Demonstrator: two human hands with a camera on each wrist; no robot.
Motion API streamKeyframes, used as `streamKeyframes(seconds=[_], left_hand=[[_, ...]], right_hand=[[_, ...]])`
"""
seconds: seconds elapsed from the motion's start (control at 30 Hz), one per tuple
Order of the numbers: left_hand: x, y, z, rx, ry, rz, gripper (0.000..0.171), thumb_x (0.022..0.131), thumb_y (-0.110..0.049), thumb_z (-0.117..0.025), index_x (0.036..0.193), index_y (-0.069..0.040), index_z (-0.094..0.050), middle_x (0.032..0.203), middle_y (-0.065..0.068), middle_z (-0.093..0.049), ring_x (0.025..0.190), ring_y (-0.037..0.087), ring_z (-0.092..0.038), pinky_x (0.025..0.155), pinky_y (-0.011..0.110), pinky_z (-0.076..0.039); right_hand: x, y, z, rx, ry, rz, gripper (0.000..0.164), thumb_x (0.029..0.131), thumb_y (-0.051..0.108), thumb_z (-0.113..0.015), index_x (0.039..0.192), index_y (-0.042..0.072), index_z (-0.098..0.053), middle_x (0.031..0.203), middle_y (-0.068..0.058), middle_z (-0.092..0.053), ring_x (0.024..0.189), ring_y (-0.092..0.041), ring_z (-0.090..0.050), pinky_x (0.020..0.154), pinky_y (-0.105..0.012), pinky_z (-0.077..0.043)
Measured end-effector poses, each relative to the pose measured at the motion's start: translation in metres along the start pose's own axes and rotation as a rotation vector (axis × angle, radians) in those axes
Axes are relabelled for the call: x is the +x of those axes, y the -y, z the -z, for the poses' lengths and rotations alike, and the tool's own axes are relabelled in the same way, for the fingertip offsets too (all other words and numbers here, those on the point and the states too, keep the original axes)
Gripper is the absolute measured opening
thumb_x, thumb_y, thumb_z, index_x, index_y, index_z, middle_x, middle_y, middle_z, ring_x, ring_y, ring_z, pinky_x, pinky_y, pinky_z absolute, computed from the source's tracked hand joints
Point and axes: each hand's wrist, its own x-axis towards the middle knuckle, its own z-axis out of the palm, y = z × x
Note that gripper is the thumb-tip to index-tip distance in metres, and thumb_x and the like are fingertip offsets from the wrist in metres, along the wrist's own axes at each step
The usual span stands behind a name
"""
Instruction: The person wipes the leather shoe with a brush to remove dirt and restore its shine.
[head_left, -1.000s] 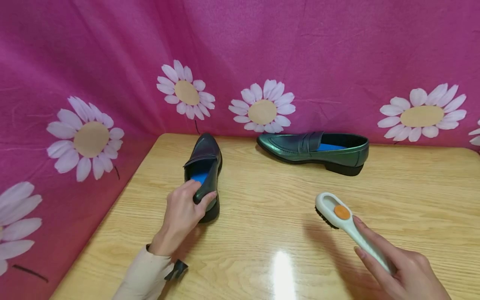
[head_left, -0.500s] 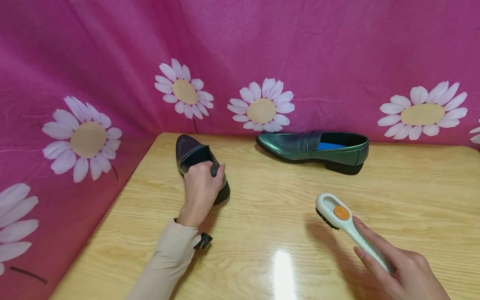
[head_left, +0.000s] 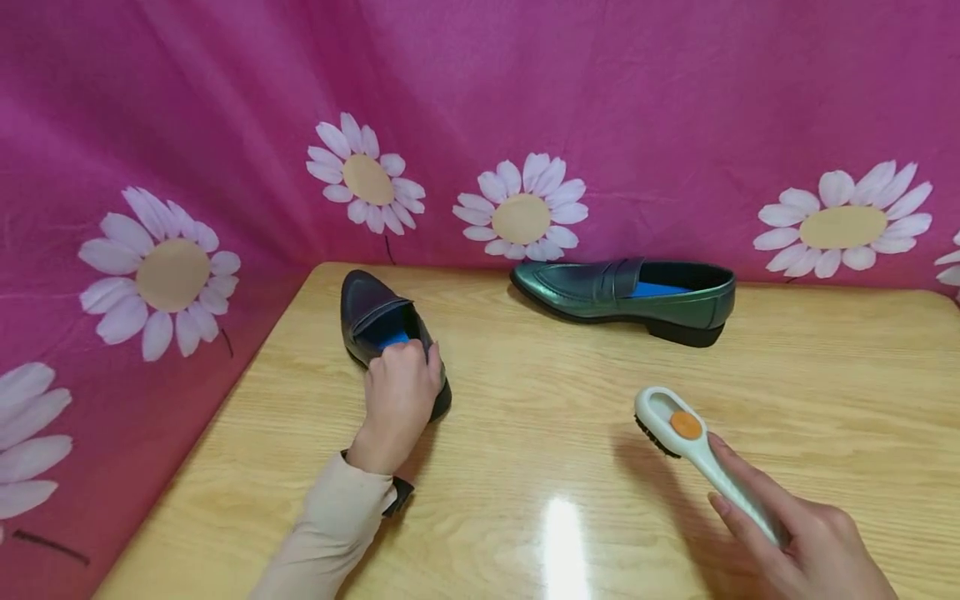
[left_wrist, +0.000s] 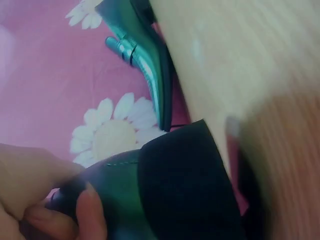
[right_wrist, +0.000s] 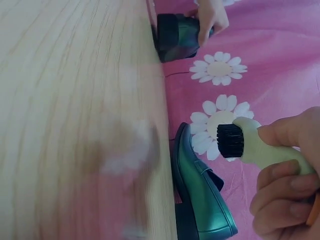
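Note:
My left hand (head_left: 399, 400) grips the heel end of a dark loafer (head_left: 367, 302) at the table's left, its toe pointing to the back left corner. Fingers go inside the opening, where a blue insole (head_left: 392, 337) shows; in the left wrist view, fingertips pinch the back rim above the black heel (left_wrist: 185, 185). In my right hand (head_left: 813, 533) is the handle of a pale shoe brush (head_left: 712, 467) with an orange button (head_left: 686, 425). Its black bristles (right_wrist: 230, 140) face down, held above the table. A matching loafer (head_left: 622, 292), shiny green, stands on its sole at the back, toe to the left.
The wooden table (head_left: 525, 367) reaches back to a pink curtain (head_left: 637, 100) printed with large white daisies. More of this cloth hangs along the left edge. A bright light reflection (head_left: 564, 542) lies on the front part of the tabletop.
My left hand has shifted the loafer back and turned its toe to the left, its heel swinging right. The last half second brings a small move left. The right hand with the brush stays nearly still.

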Motion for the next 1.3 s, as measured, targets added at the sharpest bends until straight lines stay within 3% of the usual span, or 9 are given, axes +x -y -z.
streamKeyframes(seconds=[0.23,0.43,0.5,0.67,0.73,0.9,1.07,1.2,1.3], left_hand=[[0.008,-0.013,-0.017,-0.019,0.045,0.051,0.039,0.095,-0.026,-0.061,0.070,0.004,-0.062,0.067,0.020,-0.063,0.059,0.040,-0.064,0.050,0.046,-0.051],[-0.007,-0.024,-0.010,0.069,0.054,0.032,0.040,0.095,-0.025,-0.062,0.069,0.005,-0.061,0.067,0.023,-0.065,0.058,0.036,-0.066,0.049,0.042,-0.052],[-0.013,-0.029,-0.004,0.053,0.115,0.008,0.040,0.095,-0.025,-0.061,0.069,0.005,-0.060,0.067,0.022,-0.064,0.058,0.035,-0.066,0.048,0.040,-0.052],[-0.015,-0.033,0.011,-0.146,0.362,-0.052,0.026,0.090,-0.018,-0.068,0.084,0.006,-0.059,0.073,0.019,-0.061,0.066,0.035,-0.066,0.058,0.039,-0.054],[-0.013,-0.030,0.013,-0.176,0.404,-0.067,0.025,0.088,-0.016,-0.071,0.091,0.006,-0.059,0.077,0.019,-0.061,0.071,0.037,-0.066,0.063,0.040,-0.054],[-0.010,-0.025,0.014,-0.163,0.398,-0.072,0.028,0.087,-0.017,-0.072,0.097,0.006,-0.059,0.084,0.019,-0.060,0.075,0.037,-0.065,0.066,0.041,-0.054],[-0.012,-0.034,0.016,-0.125,0.266,-0.114,0.039,0.089,-0.022,-0.070,0.107,0.010,-0.056,0.104,0.021,-0.050,0.057,0.030,-0.060,0.055,0.038,-0.053],[-0.007,-0.058,0.011,-0.126,0.147,-0.226,0.031,0.091,-0.020,-0.068,0.107,0.004,-0.057,0.114,0.019,-0.047,0.050,0.021,-0.052,0.045,0.032,-0.046],[0.002,-0.090,-0.001,-0.153,0.205,-0.329,0.022,0.092,-0.019,-0.065,0.105,-0.003,-0.059,0.117,0.014,-0.048,0.056,0.017,-0.054,0.046,0.027,-0.044]], right_hand=[[-0.002,-0.001,0.002,0.005,-0.040,0.057,0.066,0.080,0.013,-0.077,0.140,0.025,-0.052,0.074,0.002,-0.060,0.050,0.002,-0.034,0.053,-0.015,-0.025],[-0.003,-0.003,0.004,-0.017,-0.001,0.008,0.066,0.082,0.017,-0.076,0.142,0.027,-0.049,0.070,0.006,-0.054,0.049,0.002,-0.032,0.050,-0.017,-0.024],[-0.003,-0.004,0.004,-0.020,0.009,-0.010,0.066,0.083,0.019,-0.076,0.142,0.028,-0.048,0.070,0.005,-0.055,0.049,0.002,-0.032,0.050,-0.017,-0.024],[-0.003,-0.003,0.003,-0.029,0.017,-0.034,0.065,0.083,0.020,-0.075,0.142,0.029,-0.048,0.067,0.006,-0.053,0.049,0.001,-0.033,0.051,-0.017,-0.024],[-0.003,-0.002,0.002,-0.033,0.028,-0.042,0.065,0.084,0.021,-0.075,0.142,0.030,-0.048,0.064,0.008,-0.049,0.049,0.001,-0.032,0.051,-0.019,-0.025],[-0.003,-0.001,0.002,-0.029,0.027,-0.033,0.066,0.084,0.021,-0.075,0.143,0.030,-0.047,0.061,0.011,-0.041,0.048,0.001,-0.030,0.050,-0.020,-0.024],[-0.002,-0.004,0.009,-0.027,0.001,-0.027,0.065,0.084,0.020,-0.075,0.142,0.028,-0.049,0.076,0.000,-0.061,0.050,0.001,-0.033,0.050,-0.018,-0.025],[0.001,-0.011,0.017,-0.055,-0.007,-0.115,0.062,0.085,0.024,-0.074,0.142,0.025,-0.049,0.075,-0.008,-0.064,0.052,-0.008,-0.040,0.050,-0.020,-0.028],[0.002,-0.019,0.023,-0.068,-0.039,-0.192,0.060,0.087,0.025,-0.072,0.142,0.023,-0.049,0.072,-0.014,-0.062,0.053,-0.011,-0.042,0.048,-0.020,-0.028]])
